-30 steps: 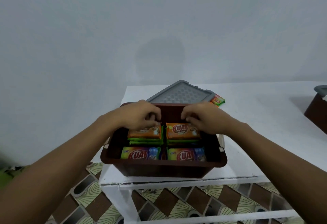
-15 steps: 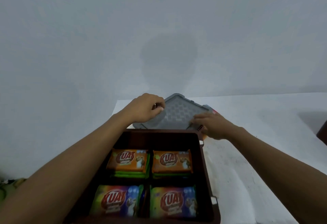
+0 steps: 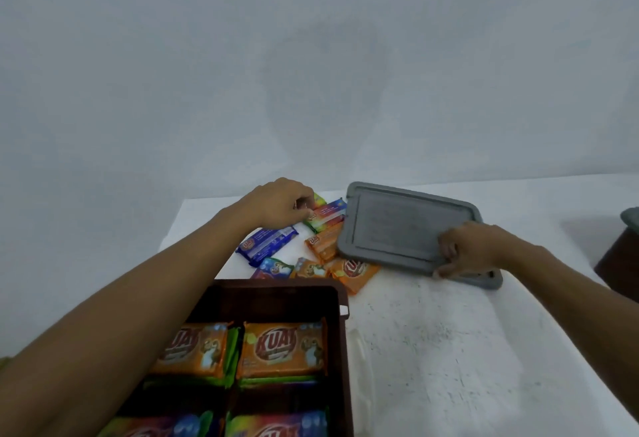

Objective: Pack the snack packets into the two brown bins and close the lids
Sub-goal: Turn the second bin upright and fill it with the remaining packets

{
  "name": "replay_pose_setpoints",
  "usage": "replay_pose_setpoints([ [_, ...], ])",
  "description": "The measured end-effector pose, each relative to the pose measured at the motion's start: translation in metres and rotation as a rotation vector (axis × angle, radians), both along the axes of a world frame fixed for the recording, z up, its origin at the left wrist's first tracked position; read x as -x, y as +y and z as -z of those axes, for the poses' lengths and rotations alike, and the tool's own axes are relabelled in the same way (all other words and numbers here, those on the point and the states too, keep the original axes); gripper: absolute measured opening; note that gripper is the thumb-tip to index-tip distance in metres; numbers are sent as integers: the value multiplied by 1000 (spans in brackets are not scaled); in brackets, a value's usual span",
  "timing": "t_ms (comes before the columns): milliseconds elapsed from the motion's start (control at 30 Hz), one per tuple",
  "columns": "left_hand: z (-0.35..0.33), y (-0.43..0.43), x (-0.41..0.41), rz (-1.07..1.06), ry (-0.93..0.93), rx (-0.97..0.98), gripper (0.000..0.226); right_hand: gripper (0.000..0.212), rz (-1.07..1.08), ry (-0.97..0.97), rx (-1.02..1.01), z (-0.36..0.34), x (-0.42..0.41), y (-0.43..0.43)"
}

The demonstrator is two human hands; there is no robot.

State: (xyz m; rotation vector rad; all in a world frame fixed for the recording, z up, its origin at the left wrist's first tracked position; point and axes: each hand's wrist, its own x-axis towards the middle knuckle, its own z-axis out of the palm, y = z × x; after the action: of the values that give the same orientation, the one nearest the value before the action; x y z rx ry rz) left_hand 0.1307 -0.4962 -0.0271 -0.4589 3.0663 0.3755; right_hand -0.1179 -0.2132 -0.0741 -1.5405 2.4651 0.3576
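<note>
Snack packets (image 3: 311,269) lie loose in a cluster on the white table (image 3: 432,333), just past the far wall of the near brown bin (image 3: 273,293). In the cluster:
- a blue packet (image 3: 266,241) on the left
- a rainbow packet (image 3: 328,213) at the back, w/ a green packet (image 3: 318,199) peeking out behind it
- a middle orange packet (image 3: 323,241)
- a front orange packet (image 3: 352,270) nearest the bin's far right corner
- two more btwn the blue one & the front orange one, partly hidden by the bin wall

The near brown bin stands open at btm centre w/ no cover on it. Inside are four stacks, two by two. The far row is the left orange stack (image 3: 193,346) & the right orange stack (image 3: 283,346), w/ green edges showing under the top packs. The near row has rainbow tops (image 3: 276,424), cut off by the frame.

The left hand (image 3: 280,201) reaches over the bin's left side. Its fingers are curled down on the left end of the rainbow packet, pinching it.

The right hand (image 3: 473,250) grips the grey lid (image 3: 397,225) at its near right edge, thumb at the front rim & fingers curled onto the top face. The lid sits tilted. Its left edge overlaps the middle orange packet & meets the rainbow packet's right end. Can't tell if it rests on them or hangs just above.

A second brown bin (image 3: 619,260) w/ a grey top (image 3: 631,219) shows at the right frame edge, mostly cut off & well apart from the rest.
</note>
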Motion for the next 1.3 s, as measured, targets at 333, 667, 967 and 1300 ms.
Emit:
replay_pose_setpoints([
  [333, 22, 8, 34, 56, -256, 84, 26, 66, -142, -187, 251, 26, -20, -35],
  [667, 40, -23, 25, -138, -248, 85, 33, 63, -14, 153, 294, 23, -8, -22],
  [967, 50, -38, 20, -212, -281, 23, 52, 33, -29, 62, 474, 30, -13, -54],
  [1300, 65, -44, 55, -272, -312, -53, 66, 69, 58, -6, 174, 15, -31, -121],
])
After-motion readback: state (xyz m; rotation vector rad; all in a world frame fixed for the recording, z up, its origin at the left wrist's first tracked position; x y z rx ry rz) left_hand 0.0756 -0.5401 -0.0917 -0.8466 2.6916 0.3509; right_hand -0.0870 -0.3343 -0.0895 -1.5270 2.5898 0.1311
